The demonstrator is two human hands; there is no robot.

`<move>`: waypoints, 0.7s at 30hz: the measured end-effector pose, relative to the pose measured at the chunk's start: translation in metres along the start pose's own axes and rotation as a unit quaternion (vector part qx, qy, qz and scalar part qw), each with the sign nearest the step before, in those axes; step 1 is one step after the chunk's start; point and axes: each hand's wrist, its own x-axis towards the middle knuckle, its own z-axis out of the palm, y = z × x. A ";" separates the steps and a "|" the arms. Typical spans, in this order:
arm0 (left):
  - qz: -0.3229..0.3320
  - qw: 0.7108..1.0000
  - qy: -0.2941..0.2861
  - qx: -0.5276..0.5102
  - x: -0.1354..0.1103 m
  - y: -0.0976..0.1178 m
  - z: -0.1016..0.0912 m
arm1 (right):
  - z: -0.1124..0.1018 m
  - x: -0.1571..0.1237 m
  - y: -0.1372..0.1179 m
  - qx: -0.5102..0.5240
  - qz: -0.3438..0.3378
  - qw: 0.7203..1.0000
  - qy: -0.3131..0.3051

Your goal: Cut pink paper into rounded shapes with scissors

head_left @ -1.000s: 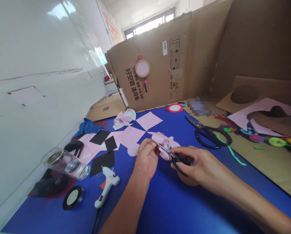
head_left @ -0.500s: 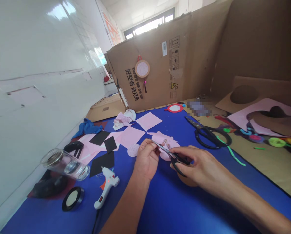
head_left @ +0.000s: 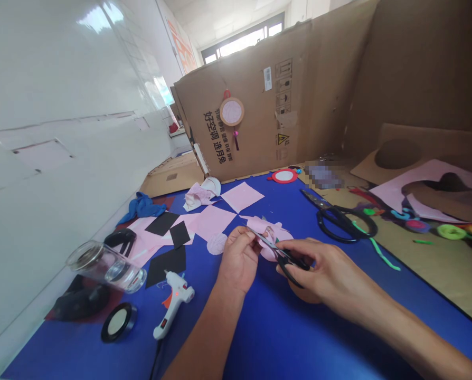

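My right hand (head_left: 313, 264) is closed around the black handles of small scissors (head_left: 280, 255), their blades pointing up and left. Close by, my left hand (head_left: 241, 256) is pinched shut beside the blade tips; whatever lies between its fingers is too small or hidden to make out. Just beyond the blades lie crumpled pink pieces (head_left: 279, 230), partly covered by the scissors and my fingers. A round, pale pink piece (head_left: 217, 244) rests left of my left hand. Partly under my right hand shows a brown round piece (head_left: 308, 295).
On the left stand a glue gun (head_left: 173, 306) with a lit red light, a glass jar (head_left: 105, 268) on its side and a black-rimmed lid (head_left: 118, 323). Large black scissors (head_left: 339, 219) lie at right. Pink sheets (head_left: 213, 222) and black squares (head_left: 167, 266) spread behind. A cardboard wall (head_left: 255, 126) closes the back.
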 end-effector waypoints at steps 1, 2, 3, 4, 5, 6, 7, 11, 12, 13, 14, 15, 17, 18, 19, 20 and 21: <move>-0.002 1.000 0.000 -0.001 0.000 0.000 0.000 | 0.000 0.000 0.000 -0.004 0.002 1.000 0.000; -0.004 1.000 -0.001 -0.002 0.000 0.000 -0.001 | 0.001 0.000 0.000 -0.008 0.003 1.000 0.000; -0.006 1.000 -0.002 -0.003 0.000 -0.001 -0.001 | 0.001 0.000 0.000 -0.012 0.004 1.000 0.001; -0.006 1.000 -0.003 -0.004 0.001 -0.001 -0.001 | 0.001 0.001 -0.001 -0.016 0.004 1.000 0.003; -0.006 1.000 -0.003 -0.006 0.001 -0.001 -0.001 | 0.001 0.001 -0.001 -0.018 0.004 1.000 0.004; -0.006 1.000 -0.003 -0.007 0.001 -0.001 -0.001 | 0.001 0.001 -0.001 -0.020 0.003 1.000 0.005; -0.005 1.000 -0.003 -0.008 0.001 -0.001 -0.001 | 0.001 0.001 -0.001 -0.021 0.004 1.000 0.006; -0.008 1.000 -0.002 -0.001 0.000 0.000 0.000 | 0.001 0.001 0.001 -0.015 0.000 1.000 0.002; -0.010 1.000 -0.003 0.002 0.000 0.000 0.000 | 0.001 0.001 0.001 -0.012 -0.003 1.000 0.003; -0.010 1.000 -0.004 0.004 0.000 0.000 0.000 | 0.001 0.001 0.002 -0.010 -0.006 1.000 0.004; -0.011 1.000 -0.004 0.005 0.000 0.000 0.000 | 0.001 0.001 0.002 -0.008 -0.007 1.000 0.007; -0.013 1.000 -0.003 0.007 0.000 0.000 0.000 | 0.001 0.001 0.003 -0.006 -0.004 1.000 0.009; -0.016 1.000 -0.001 0.019 -0.001 0.001 -0.001 | 0.001 0.002 0.004 0.002 0.005 1.000 0.010; -0.017 0.999 0.000 0.029 -0.001 0.001 -0.001 | 0.001 0.002 0.004 0.006 0.009 1.000 0.008; -0.016 0.999 0.000 0.040 -0.001 0.001 -0.001 | 0.000 0.002 0.004 0.011 0.011 1.000 0.003; -0.013 0.999 0.000 0.053 -0.001 0.002 -0.002 | -0.001 0.002 0.003 0.015 0.010 1.000 0.001; -0.009 0.998 0.000 0.065 0.000 0.003 -0.002 | -0.001 0.002 0.003 0.017 0.008 1.000 -0.001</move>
